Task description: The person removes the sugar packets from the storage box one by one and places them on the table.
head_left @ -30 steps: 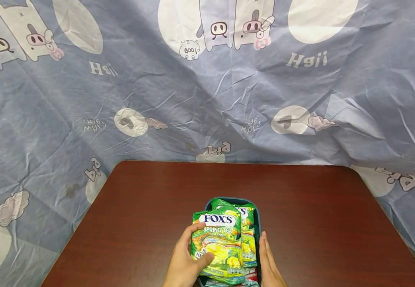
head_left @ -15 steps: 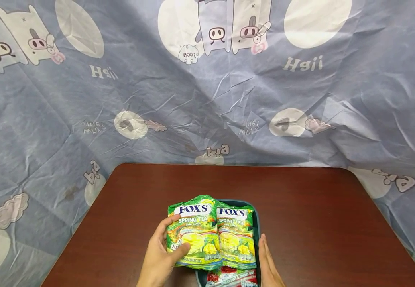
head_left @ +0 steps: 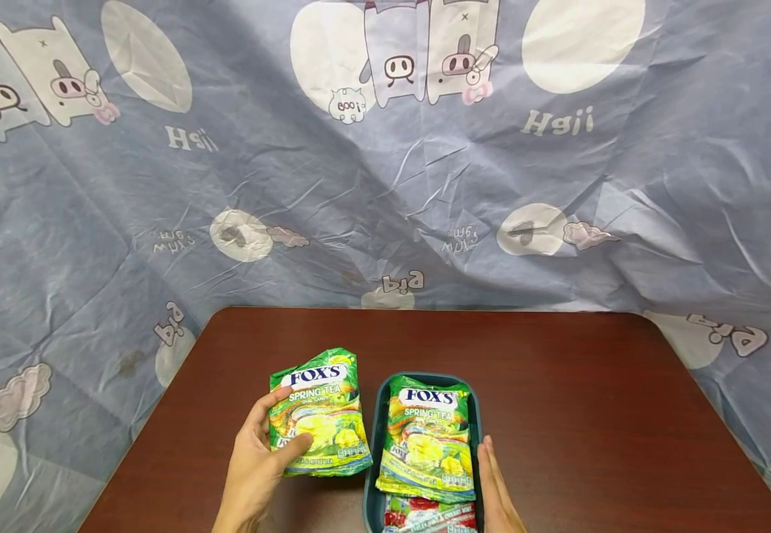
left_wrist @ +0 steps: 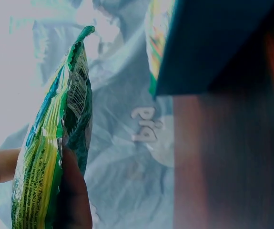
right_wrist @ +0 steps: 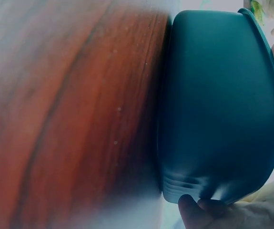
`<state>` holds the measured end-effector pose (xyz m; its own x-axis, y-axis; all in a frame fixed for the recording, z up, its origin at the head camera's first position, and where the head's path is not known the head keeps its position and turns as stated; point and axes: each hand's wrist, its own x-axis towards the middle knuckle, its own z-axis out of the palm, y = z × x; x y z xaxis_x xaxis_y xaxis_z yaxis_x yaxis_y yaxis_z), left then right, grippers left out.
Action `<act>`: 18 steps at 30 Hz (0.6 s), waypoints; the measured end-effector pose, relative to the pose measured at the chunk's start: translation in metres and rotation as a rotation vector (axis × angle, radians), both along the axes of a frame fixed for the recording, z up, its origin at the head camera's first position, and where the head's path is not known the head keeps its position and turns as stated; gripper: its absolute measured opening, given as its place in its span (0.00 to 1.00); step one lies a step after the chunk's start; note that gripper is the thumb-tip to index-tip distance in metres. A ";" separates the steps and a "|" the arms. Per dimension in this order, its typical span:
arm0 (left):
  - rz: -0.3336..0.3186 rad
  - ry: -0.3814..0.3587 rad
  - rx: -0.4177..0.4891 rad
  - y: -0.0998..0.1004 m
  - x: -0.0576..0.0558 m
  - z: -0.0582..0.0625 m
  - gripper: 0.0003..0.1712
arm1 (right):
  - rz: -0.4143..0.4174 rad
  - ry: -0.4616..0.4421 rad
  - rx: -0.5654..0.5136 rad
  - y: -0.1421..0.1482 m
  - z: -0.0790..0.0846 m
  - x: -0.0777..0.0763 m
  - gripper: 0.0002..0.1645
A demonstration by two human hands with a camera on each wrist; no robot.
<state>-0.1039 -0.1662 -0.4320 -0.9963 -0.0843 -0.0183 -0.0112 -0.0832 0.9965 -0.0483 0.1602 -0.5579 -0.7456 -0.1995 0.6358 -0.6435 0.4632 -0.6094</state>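
My left hand (head_left: 250,460) grips a green and yellow bag of candy (head_left: 325,414) marked FOX'S Spring Tea, thumb across its front. It holds the bag just left of a dark teal plastic bin (head_left: 369,485). In the left wrist view the held candy bag (left_wrist: 46,157) shows edge-on between thumb and fingers. A matching Spring Tea bag (head_left: 427,444) lies in the bin, over a red candy bag (head_left: 432,512) with cherry print. My right hand (head_left: 500,492) rests along the bin's right side, fingers straight. The bin's wall (right_wrist: 222,105) fills much of the right wrist view.
The bin stands on a dark red-brown wooden table (head_left: 578,400) near its front edge. A blue-grey cloth (head_left: 332,170) with cartoon animals hangs behind the table and at its sides.
My left hand has lifted the upper Spring Tea bag out of the bin and carried it left. The second green bag and more of the red one now show. My right hand has stayed put.
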 end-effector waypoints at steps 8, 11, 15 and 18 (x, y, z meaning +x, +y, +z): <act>0.021 -0.053 -0.001 -0.017 -0.015 -0.014 0.42 | -0.019 -0.053 -0.012 -0.003 0.001 0.002 0.58; -0.005 -0.032 -0.003 -0.022 -0.022 -0.019 0.43 | -0.002 -0.056 -0.021 -0.002 -0.001 0.001 0.58; -0.031 -0.033 -0.022 -0.026 -0.032 -0.030 0.42 | 0.002 -0.057 -0.025 -0.001 -0.002 0.000 0.58; -0.034 -0.063 -0.036 -0.027 -0.037 -0.042 0.41 | -0.018 -0.038 -0.021 -0.002 -0.005 0.001 0.57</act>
<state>-0.1405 -0.1937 -0.4737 -0.9956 -0.0520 -0.0785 -0.0761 -0.0459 0.9960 -0.0476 0.1580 -0.5628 -0.7725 -0.1725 0.6111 -0.6115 0.4614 -0.6428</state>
